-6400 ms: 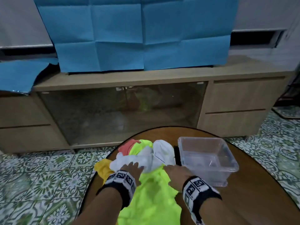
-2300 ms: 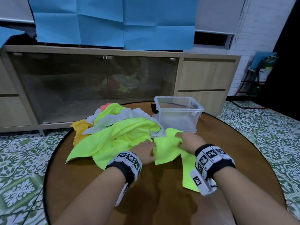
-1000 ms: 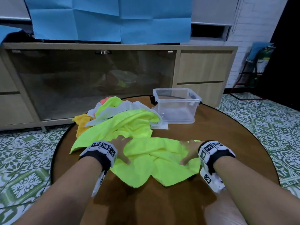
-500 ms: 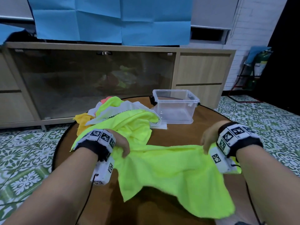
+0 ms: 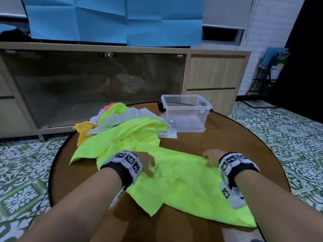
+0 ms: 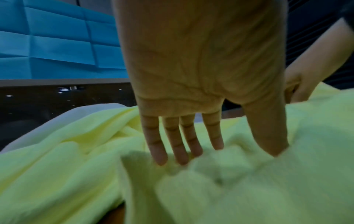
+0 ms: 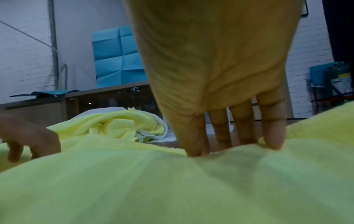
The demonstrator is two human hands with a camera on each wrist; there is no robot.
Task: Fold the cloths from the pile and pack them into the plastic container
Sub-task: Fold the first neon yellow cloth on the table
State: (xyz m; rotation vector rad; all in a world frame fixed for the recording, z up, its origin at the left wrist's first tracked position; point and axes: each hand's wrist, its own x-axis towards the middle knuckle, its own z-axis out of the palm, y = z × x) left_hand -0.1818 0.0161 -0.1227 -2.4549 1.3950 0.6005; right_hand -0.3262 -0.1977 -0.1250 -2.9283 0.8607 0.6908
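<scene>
A neon yellow-green microfibre cloth (image 5: pixel 188 186) lies spread across the near side of the round brown wooden table (image 5: pixel 227 142), rumpled, with one corner hanging toward the near edge. The left hand (image 5: pixel 146 163) is on the cloth's left part, fingers (image 6: pixel 173 145) straight and slightly fanned, tips and thumb pressing down into the fabric, which bunches up just in front of them. The right hand (image 5: pixel 210 158) sits at the cloth's far right edge; in the right wrist view its fingers (image 7: pixel 272 133) point straight down with the tips touching the fabric, thumb beside them, and whether a fold is pinched between thumb and fingers cannot be told. Both hands are well apart, one at each end of the cloth's far edge. Behind the left hand sits the pile of loose cloths (image 5: pixel 125 124), neon yellow-green on top, white, mustard yellow and a bit of coral pink showing beneath, touching the spread cloth at its far left. Just right of the pile stands the clear rectangular plastic container (image 5: pixel 186 114) with dark side latches, lid off, nothing visible inside. Beyond the table, a light wooden cabinet with dark glass doors (image 5: pixel 97 88) stands against the wall, with creased blue paper sheets (image 5: pixel 115 20) hanging above it.
</scene>
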